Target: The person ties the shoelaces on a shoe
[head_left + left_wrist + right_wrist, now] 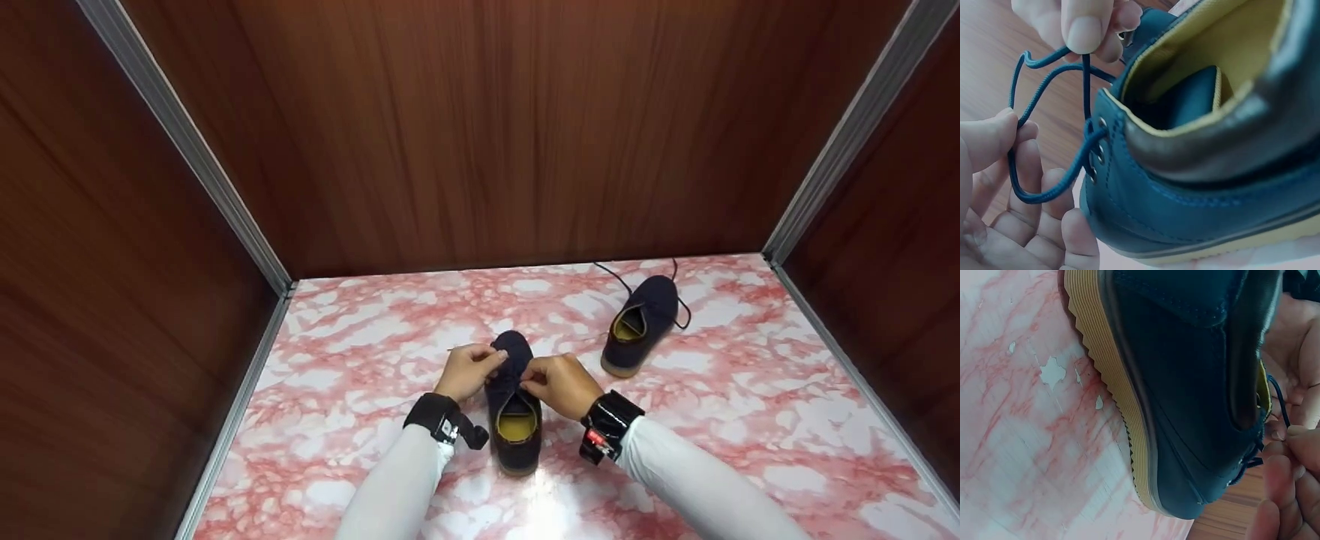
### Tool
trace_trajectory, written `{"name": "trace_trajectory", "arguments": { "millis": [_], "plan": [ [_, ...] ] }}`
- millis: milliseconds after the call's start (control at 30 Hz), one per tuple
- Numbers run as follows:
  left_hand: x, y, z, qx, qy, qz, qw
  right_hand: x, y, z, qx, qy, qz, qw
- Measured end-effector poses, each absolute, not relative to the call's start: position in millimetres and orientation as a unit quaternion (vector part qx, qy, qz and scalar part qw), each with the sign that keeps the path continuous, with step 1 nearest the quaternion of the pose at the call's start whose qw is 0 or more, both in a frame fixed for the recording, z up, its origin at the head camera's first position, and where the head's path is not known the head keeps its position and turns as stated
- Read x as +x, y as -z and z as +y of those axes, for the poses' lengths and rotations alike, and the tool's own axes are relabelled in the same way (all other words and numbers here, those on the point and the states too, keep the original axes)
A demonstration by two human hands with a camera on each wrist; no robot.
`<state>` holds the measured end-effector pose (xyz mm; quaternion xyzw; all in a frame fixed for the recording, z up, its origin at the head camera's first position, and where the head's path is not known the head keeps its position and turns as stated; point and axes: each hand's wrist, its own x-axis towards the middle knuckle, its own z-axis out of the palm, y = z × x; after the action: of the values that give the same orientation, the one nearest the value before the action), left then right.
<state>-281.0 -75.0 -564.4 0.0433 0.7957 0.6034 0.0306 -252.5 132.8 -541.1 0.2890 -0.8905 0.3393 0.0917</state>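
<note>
A dark blue lace-up shoe (517, 450) with a yellow lining stands on the marbled surface, its toe pointing away from me. Over its lacing are both hands. My left hand (466, 370) pinches a loop of the blue shoelace (1057, 194) between thumb and forefinger. From the other side, my right hand (564, 385) pinches the lace close to the eyelets; in the left wrist view its thumb presses on the cord. The shoe's ribbed tan sole (1123, 394) shows in the right wrist view. Part of the lacing is hidden behind the fingers.
A second matching shoe (643, 324) stands farther back on the right, its laces loose and spread out. Brown wood-grain panels (480, 135) enclose the back and sides, with grey metal strips (225, 195) at the corners. The pink and white surface (360, 330) lies beneath.
</note>
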Motion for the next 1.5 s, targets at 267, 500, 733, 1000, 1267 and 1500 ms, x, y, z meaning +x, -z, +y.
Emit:
{"name": "trace_trajectory", "arguments": {
  "millis": [267, 500, 733, 1000, 1267, 1500],
  "plan": [
    [-276, 569, -77, 0.032, -0.611, 0.790, 0.040, -256, 541, 125, 0.215, -0.324, -0.917, 0.094],
    [-276, 572, -80, 0.043, -0.593, 0.803, 0.037, -260, 542, 123, 0.151, -0.339, -0.926, 0.078],
    [-276, 576, -80, 0.041, -0.597, 0.800, 0.042, -258, 542, 137, 0.142, -0.348, -0.925, 0.053],
    [-273, 577, -83, 0.043, -0.598, 0.799, 0.041, -269, 544, 163, 0.119, -0.371, -0.919, 0.064],
    [-273, 578, -82, 0.028, -0.607, 0.793, 0.044, -280, 556, 172, 0.056, -0.412, -0.909, 0.000],
    [-272, 579, -80, 0.030, -0.617, 0.785, 0.040, -281, 569, 167, 0.044, -0.442, -0.892, -0.082]
  ]
}}
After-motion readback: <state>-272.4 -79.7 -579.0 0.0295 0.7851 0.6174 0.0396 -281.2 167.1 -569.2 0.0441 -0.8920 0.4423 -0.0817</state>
